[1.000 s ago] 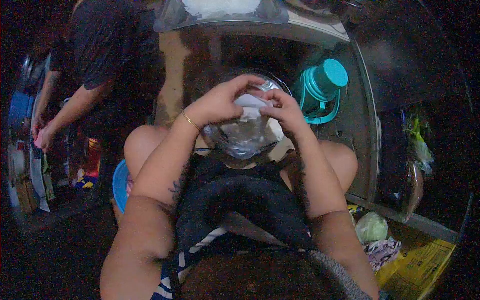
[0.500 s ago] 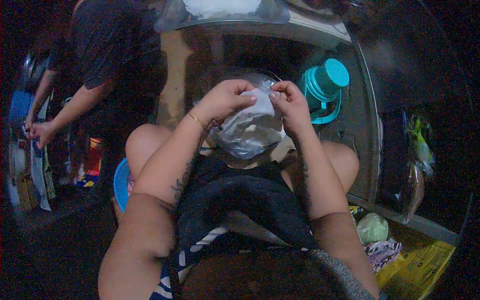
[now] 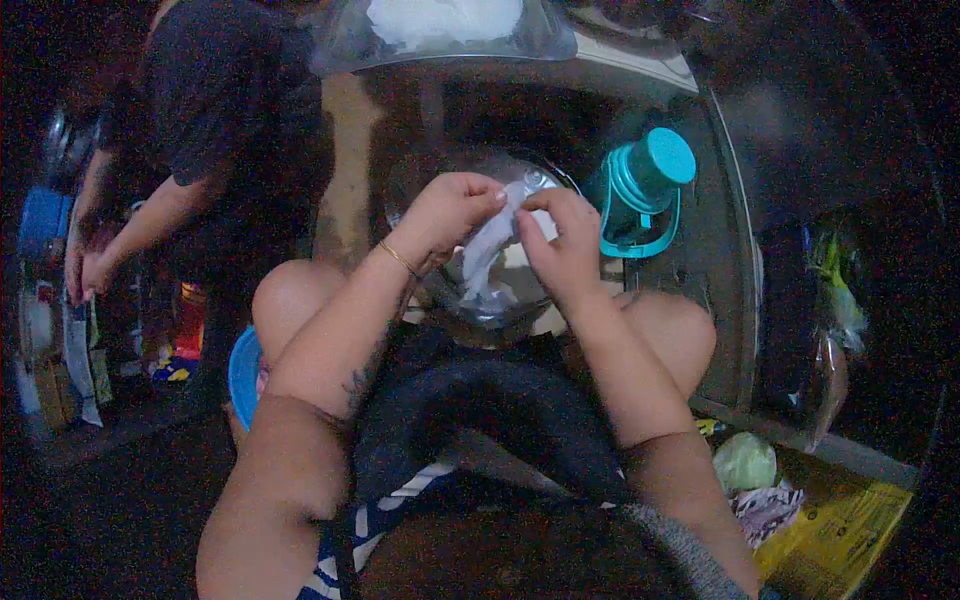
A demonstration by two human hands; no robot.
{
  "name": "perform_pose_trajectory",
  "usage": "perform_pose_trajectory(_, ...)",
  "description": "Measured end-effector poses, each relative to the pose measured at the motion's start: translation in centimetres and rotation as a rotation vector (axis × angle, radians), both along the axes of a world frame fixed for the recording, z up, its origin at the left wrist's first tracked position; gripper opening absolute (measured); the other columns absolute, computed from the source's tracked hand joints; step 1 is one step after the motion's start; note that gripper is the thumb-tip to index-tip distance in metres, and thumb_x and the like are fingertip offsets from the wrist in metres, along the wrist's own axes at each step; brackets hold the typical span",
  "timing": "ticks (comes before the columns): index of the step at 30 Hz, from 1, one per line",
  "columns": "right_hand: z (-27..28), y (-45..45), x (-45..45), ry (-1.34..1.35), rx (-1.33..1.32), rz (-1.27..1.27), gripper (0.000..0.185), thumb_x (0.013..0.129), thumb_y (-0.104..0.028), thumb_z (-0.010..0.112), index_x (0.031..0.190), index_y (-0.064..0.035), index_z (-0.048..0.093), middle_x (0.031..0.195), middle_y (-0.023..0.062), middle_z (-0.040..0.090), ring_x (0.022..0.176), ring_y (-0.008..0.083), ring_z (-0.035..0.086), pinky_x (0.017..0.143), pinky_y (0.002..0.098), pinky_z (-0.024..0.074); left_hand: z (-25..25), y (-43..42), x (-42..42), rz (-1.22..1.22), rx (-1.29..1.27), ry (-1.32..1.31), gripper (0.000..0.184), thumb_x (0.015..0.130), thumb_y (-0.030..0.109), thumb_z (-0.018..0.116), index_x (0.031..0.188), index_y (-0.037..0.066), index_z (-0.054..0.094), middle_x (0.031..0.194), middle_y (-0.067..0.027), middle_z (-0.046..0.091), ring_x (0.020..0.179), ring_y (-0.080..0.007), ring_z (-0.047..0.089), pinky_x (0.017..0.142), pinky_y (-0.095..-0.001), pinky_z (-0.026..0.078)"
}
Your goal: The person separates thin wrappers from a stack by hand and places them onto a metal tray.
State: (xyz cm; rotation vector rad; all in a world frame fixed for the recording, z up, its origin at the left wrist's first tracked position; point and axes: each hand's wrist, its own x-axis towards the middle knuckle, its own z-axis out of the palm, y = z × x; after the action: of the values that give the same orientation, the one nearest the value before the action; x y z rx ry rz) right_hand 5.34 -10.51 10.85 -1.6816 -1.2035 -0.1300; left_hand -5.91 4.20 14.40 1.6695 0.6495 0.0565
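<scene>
The plastic (image 3: pixel 487 253), spread wider half a second ago, now hangs as a narrow strip above the bowl (image 3: pixel 536 178), left hand (image 3: pixel 445 217) and right hand (image 3: pixel 566 240) both pinching its top, so it seems gathered, not opened.

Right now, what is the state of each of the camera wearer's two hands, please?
Left hand: closed, pinching the thin whitish translucent sheet near its upper end.
Right hand: closed, thumb and fingers pinching that same sheet.
</scene>
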Motion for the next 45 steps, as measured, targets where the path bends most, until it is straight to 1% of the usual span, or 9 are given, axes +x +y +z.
perform_pose_trajectory(3, 0.8, -0.1, -1.0, -0.195, -0.029, -0.092, 0.012, 0.072, -0.015, 0.070, 0.080, -0.0095, 0.063, 0.082, 0.0057, 0.064, 0.078, 0.0254, 0.059, 0.076, 0.0368, 0.0409, -0.3, -0.5, 0.1, 0.051, 0.068, -0.029, 0.020, 0.088, 0.019, 0.060, 0.093, 0.001, 0.067, 0.073, 0.0001, 0.061, 0.058, -0.0062, 0.050, 0.051, -0.0234, 0.040)
perform_pose_trajectory(10, 1.1, -0.3, -1.5, -0.279, -0.039, -0.239, 0.011, 0.075, -0.018, 0.069, 0.082, -0.0120, 0.063, 0.083, 0.0030, 0.064, 0.080, 0.0227, 0.059, 0.081, 0.0378, 0.0374, 0.7, -2.6, 0.1, 0.134, 0.042, -0.039, 0.021, 0.089, 0.020, 0.060, 0.098, 0.002, 0.067, 0.072, 0.0013, 0.059, 0.062, -0.0063, 0.051, 0.049, -0.0230, 0.040)
perform_pose_trajectory(16, 0.2, -0.2, -1.2, -0.300, 0.002, -0.259, 0.010, 0.075, -0.015, 0.068, 0.082, -0.0121, 0.062, 0.083, 0.0026, 0.064, 0.078, 0.0224, 0.059, 0.081, 0.0400, 0.0382, 0.1, -3.5, 0.3, 0.220, -0.068, -0.074, 0.022, 0.090, 0.019, 0.059, 0.102, 0.001, 0.066, 0.074, 0.0006, 0.060, 0.063, -0.0059, 0.051, 0.055, -0.0218, 0.043)
perform_pose_trajectory(19, 0.1, -0.1, -1.2, -0.336, -0.019, -0.267, 0.009, 0.075, -0.015, 0.067, 0.082, -0.0116, 0.062, 0.082, 0.0027, 0.064, 0.077, 0.0227, 0.060, 0.080, 0.0385, 0.0393, 0.4, -3.4, 0.2, 0.173, 0.083, -0.102, 0.023, 0.089, 0.018, 0.059, 0.104, 0.001, 0.065, 0.078, -0.0007, 0.062, 0.066, -0.0058, 0.053, 0.059, -0.0225, 0.045)
perform_pose_trajectory(22, -0.2, -0.3, -1.1, -0.281, -0.147, -0.208, 0.015, 0.077, -0.022, 0.064, 0.087, -0.0109, 0.063, 0.088, 0.0067, 0.063, 0.085, 0.0239, 0.059, 0.088, 0.0444, 0.0369, 0.4, -3.1, 0.1, 0.116, 0.148, -0.028, 0.032, 0.088, 0.022, 0.059, 0.111, -0.001, 0.062, 0.101, -0.0104, 0.067, 0.093, -0.0175, 0.062, 0.085, -0.0307, 0.047)
perform_pose_trajectory(25, -0.2, -0.2, -1.1, -0.274, -0.160, -0.228, 0.019, 0.076, -0.023, 0.064, 0.088, -0.0079, 0.063, 0.086, 0.0103, 0.063, 0.079, 0.0281, 0.060, 0.080, 0.0444, 0.0421, 0.7, -3.3, 0.1, 0.094, 0.277, -0.069, 0.031, 0.088, 0.020, 0.059, 0.112, 0.000, 0.061, 0.104, -0.0098, 0.066, 0.093, -0.0161, 0.062, 0.085, -0.0298, 0.047)
perform_pose_trajectory(31, -1.3, 0.2, -0.8, 0.209, -0.123, -0.155, 0.015, 0.080, -0.016, 0.064, 0.084, -0.0017, 0.063, 0.077, 0.0091, 0.062, 0.068, 0.0223, 0.060, 0.061, 0.0321, 0.0473, -1.5, -2.6, 0.5, 0.098, 0.382, -0.140, 0.028, 0.085, 0.014, 0.060, 0.110, 0.001, 0.062, 0.096, -0.0112, 0.067, 0.081, -0.0155, 0.061, 0.073, -0.0272, 0.048)
perform_pose_trajectory(37, -2.3, 0.2, 0.7, 0.737, -0.142, 0.054, 0.017, 0.086, -0.016, 0.061, 0.085, 0.0006, 0.062, 0.077, 0.0021, 0.060, 0.068, 0.0105, 0.058, 0.065, 0.0267, 0.0488, 0.1, -2.6, 0.3, 0.082, 0.294, -0.087, 0.028, 0.087, 0.013, 0.060, 0.113, 0.002, 0.061, 0.098, -0.0067, 0.067, 0.088, -0.0130, 0.061, 0.081, -0.0274, 0.048)
perform_pose_trajectory(45, -1.9, 0.3, 1.0, 1.329, -0.012, 0.172, 0.015, 0.090, -0.015, 0.055, 0.092, -0.0003, 0.058, 0.077, 0.0062, 0.061, 0.067, 0.0151, 0.059, 0.065, 0.0282, 0.0502, -0.2, -2.3, 0.3, 0.105, 0.122, -0.193, 0.028, 0.088, 0.009, 0.056, 0.115, -0.001, 0.058, 0.095, -0.0057, 0.065, 0.080, -0.0101, 0.059, 0.072, -0.0256, 0.048)
